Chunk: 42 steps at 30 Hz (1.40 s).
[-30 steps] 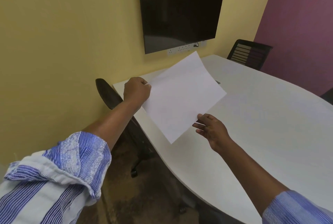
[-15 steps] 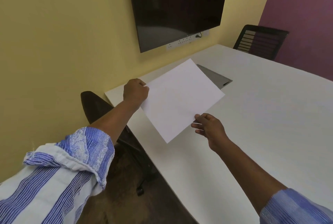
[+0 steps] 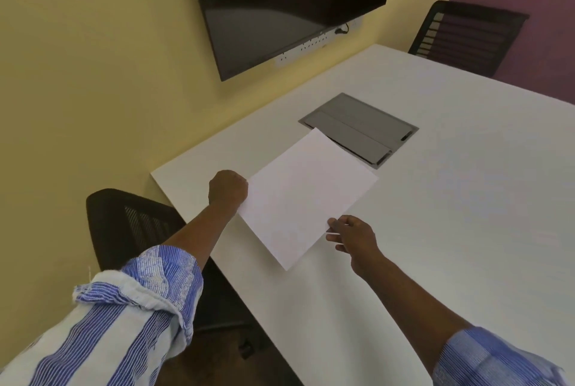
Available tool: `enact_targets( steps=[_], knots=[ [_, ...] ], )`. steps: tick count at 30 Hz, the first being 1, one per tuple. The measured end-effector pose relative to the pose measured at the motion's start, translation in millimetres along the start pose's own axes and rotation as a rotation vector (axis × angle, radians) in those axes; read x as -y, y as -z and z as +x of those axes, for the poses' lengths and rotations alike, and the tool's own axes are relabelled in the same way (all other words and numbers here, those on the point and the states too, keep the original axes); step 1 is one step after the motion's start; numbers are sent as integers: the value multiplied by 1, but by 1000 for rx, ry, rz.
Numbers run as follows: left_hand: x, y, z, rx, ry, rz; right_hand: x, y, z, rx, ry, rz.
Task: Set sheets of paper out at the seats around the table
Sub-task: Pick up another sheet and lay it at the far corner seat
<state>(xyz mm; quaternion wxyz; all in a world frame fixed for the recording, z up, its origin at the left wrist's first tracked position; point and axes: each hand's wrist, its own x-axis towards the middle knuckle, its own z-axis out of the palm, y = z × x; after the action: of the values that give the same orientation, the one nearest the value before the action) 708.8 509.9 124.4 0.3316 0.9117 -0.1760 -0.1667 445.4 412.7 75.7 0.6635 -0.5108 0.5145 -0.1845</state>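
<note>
1. The left hand is curled into a fist at the left edge of the sheet of paper, pinching that edge; the fingertips themselves are hidden behind the knuckles and the sheet.
2. The right hand grips the sheet's right edge close to its near corner, thumb on top and the other fingers pressed together beneath, with the paper's edge lying between them.
3. The sheet is blank and white, spanning the gap between the two hands, its long axis running away from the person at a slant. Whether it is lying flat on the table or held just above it cannot be told.
4. Taking the sheet as the landmark: its far corner overlaps the near edge of the grey cable hatch set flush in the tabletop.
5. Left of the sheet and beyond the table's edge is a black mesh chair, pushed partly under the table, with the left forearm crossing above it.
6. Beyond the sheet, a dark wall screen hangs on the yellow wall, with a white socket strip under its lower edge.
7. Far right of the sheet, across the table, stands a second black chair against the purple wall.
8. Both forearms are bare, with rolled blue-and-white striped sleeves nearest the camera.
</note>
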Motion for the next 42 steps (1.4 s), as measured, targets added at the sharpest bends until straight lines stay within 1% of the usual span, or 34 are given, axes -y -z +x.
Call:
enact_targets(
  steps=[6, 11, 15, 22, 28, 35, 42],
  knots=[
    [42, -39, 80, 96, 91, 22, -16, -42, 70, -46, -104, -79],
    [71, -67, 125, 103, 84, 165, -36, -69, 114, -59, -177, -131],
    [91, -85, 148, 112, 108, 177, -49, -83, 139, -86, -219, -212],
    [108, -103, 164, 113, 131, 160, -62, -96, 161, -133, -248, -336],
    [110, -112, 168, 119, 109, 207, -58, -101, 163, -223, -263, -329],
    [114, -117, 165, 119, 102, 271, -63, -106, 164, -240, -277, -461],
    [120, -125, 161, 127, 11, 447, -67, -110, 168, -249, -269, -506]
  ],
)
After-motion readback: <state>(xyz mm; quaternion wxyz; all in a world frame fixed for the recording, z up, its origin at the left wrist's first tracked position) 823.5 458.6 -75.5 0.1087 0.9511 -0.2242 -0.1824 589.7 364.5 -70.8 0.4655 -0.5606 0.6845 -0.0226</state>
